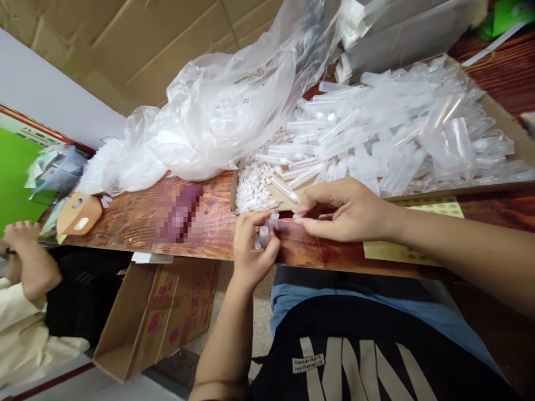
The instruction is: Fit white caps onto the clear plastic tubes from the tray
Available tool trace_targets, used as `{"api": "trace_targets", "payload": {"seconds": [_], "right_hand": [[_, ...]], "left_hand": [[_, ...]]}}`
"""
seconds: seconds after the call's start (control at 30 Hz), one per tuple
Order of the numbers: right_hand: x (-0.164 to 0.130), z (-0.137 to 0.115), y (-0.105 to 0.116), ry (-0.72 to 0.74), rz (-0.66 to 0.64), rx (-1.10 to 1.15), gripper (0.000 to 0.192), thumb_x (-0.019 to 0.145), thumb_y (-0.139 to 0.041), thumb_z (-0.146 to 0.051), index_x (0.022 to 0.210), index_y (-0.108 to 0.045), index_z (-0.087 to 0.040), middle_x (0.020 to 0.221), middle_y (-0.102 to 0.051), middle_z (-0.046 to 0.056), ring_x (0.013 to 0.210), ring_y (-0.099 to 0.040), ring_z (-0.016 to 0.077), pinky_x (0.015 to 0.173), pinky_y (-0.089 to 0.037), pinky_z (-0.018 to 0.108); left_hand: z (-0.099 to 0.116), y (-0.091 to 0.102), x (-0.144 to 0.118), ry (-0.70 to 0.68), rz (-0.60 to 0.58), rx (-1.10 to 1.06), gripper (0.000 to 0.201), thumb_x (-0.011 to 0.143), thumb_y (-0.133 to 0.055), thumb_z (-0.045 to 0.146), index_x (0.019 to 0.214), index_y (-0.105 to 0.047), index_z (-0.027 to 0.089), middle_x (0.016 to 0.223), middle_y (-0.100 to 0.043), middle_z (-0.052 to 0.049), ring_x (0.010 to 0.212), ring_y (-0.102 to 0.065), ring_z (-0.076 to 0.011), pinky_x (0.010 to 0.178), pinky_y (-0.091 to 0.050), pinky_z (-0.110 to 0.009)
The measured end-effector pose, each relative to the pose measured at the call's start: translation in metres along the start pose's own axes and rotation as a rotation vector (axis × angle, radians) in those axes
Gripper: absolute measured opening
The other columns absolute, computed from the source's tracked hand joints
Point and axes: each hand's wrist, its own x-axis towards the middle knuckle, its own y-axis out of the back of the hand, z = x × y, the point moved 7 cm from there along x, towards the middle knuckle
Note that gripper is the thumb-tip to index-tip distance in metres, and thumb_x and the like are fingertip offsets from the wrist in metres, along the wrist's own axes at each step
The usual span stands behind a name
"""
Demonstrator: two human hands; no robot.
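Observation:
My left hand [252, 250] is closed around a few small clear plastic tubes [267, 229] at the front edge of the wooden table [137, 217]. My right hand [343, 210] rests beside it, thumb and fingers pinched together on a small white cap [298, 216] that is barely visible. Just beyond both hands, a shallow cardboard tray [493, 189] holds a heap of clear tubes [397, 133] and a pile of small white caps [253, 189].
Crumpled clear plastic bags [217, 117] lie on the table left of the tray. A tan tape dispenser [79, 214] sits at the table's left end. Another person's arm [29, 262] shows at far left. An open cardboard box [154, 312] stands on the floor.

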Motion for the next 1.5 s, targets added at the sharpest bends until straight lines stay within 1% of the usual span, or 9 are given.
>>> {"api": "trace_targets", "payload": {"seconds": [0.13, 0.23, 0.47, 0.7, 0.97, 1.17, 1.23, 1.37, 1.5], "right_hand": [[-0.001, 0.006, 0.013, -0.041, 0.090, -0.028, 0.016, 0.087, -0.068, -0.035, 0.079, -0.063, -0.023, 0.080, -0.072, 0.003, 0.072, -0.066, 0.0181, 0.065, -0.052, 0.031], [-0.001, 0.014, 0.022, -0.090, 0.114, -0.027, 0.015, 0.088, -0.070, -0.037, 0.084, -0.068, -0.024, 0.087, -0.076, 0.005, 0.081, -0.071, 0.0221, 0.070, -0.057, 0.035], [-0.003, 0.011, 0.025, -0.071, 0.051, -0.064, 0.014, 0.094, -0.069, -0.038, 0.087, -0.073, -0.027, 0.094, -0.080, 0.004, 0.084, -0.074, 0.0243, 0.075, -0.060, 0.038], [-0.002, 0.007, 0.022, -0.034, 0.007, -0.125, 0.018, 0.098, -0.063, -0.035, 0.086, -0.075, -0.029, 0.095, -0.079, 0.003, 0.088, -0.073, 0.0240, 0.083, -0.059, 0.040], [-0.001, 0.015, 0.007, -0.175, 0.021, 0.019, 0.030, 0.094, -0.069, -0.050, 0.077, -0.068, -0.025, 0.071, -0.069, 0.002, 0.067, -0.065, 0.0207, 0.064, -0.052, 0.035], [0.001, 0.018, -0.002, -0.194, -0.007, -0.038, 0.027, 0.096, -0.065, -0.042, 0.076, -0.066, -0.024, 0.068, -0.066, 0.002, 0.064, -0.061, 0.0190, 0.061, -0.047, 0.033], [0.007, 0.018, 0.002, -0.223, -0.079, -0.093, 0.026, 0.096, -0.066, -0.041, 0.076, -0.067, -0.023, 0.069, -0.066, 0.001, 0.064, -0.060, 0.0177, 0.061, -0.046, 0.032], [0.043, 0.015, 0.002, -0.251, -0.378, -0.254, 0.033, 0.097, -0.068, -0.043, 0.074, -0.069, -0.018, 0.066, -0.063, 0.000, 0.061, -0.054, 0.0125, 0.062, -0.041, 0.027], [0.102, 0.015, -0.002, -0.074, -0.332, -0.692, 0.017, 0.098, -0.061, -0.024, 0.098, -0.076, -0.015, 0.090, -0.072, 0.005, 0.084, -0.063, 0.0166, 0.075, -0.041, 0.028]], "left_hand": [[0.015, -0.020, 0.012, -0.051, 0.006, -0.145, 0.033, 0.095, -0.065, 0.013, 0.126, -0.065, 0.022, 0.109, -0.071, -0.007, 0.102, -0.068, -0.0193, 0.091, -0.055, -0.033], [0.014, -0.029, 0.014, 0.015, 0.060, -0.243, 0.026, 0.096, -0.071, 0.018, 0.121, -0.068, 0.022, 0.105, -0.072, -0.006, 0.096, -0.069, -0.0165, 0.088, -0.055, -0.030], [-0.002, -0.036, 0.007, 0.216, 0.105, -0.332, 0.015, 0.091, -0.079, 0.027, 0.095, -0.068, 0.018, 0.091, -0.073, -0.004, 0.081, -0.071, -0.0157, 0.075, -0.054, -0.027], [-0.005, -0.039, 0.005, 0.269, 0.068, -0.405, 0.016, 0.086, -0.082, 0.024, 0.090, -0.068, 0.019, 0.089, -0.072, -0.004, 0.080, -0.069, -0.0158, 0.074, -0.054, -0.028], [-0.008, -0.041, 0.000, 0.359, 0.046, -0.591, 0.021, 0.084, -0.084, 0.026, 0.084, -0.064, 0.019, 0.085, -0.070, -0.003, 0.076, -0.068, -0.0154, 0.070, -0.054, -0.027], [-0.008, -0.038, -0.003, 0.357, 0.094, -0.567, 0.019, 0.085, -0.083, 0.025, 0.083, -0.065, 0.019, 0.083, -0.069, -0.003, 0.076, -0.066, -0.0152, 0.071, -0.054, -0.028], [-0.007, -0.037, -0.003, 0.358, 0.110, -0.547, 0.017, 0.085, -0.082, 0.022, 0.084, -0.065, 0.019, 0.083, -0.069, -0.003, 0.077, -0.067, -0.0146, 0.072, -0.053, -0.027], [-0.015, -0.042, -0.006, 0.487, 0.129, -0.653, 0.026, 0.085, -0.084, 0.030, 0.085, -0.061, 0.020, 0.087, -0.068, -0.002, 0.076, -0.065, -0.0138, 0.070, -0.053, -0.027], [-0.023, -0.042, -0.011, 0.556, 0.221, -0.752, 0.043, 0.081, -0.089, 0.044, 0.088, -0.053, 0.022, 0.093, -0.063, -0.002, 0.076, -0.062, -0.0131, 0.069, -0.052, -0.028]]}}
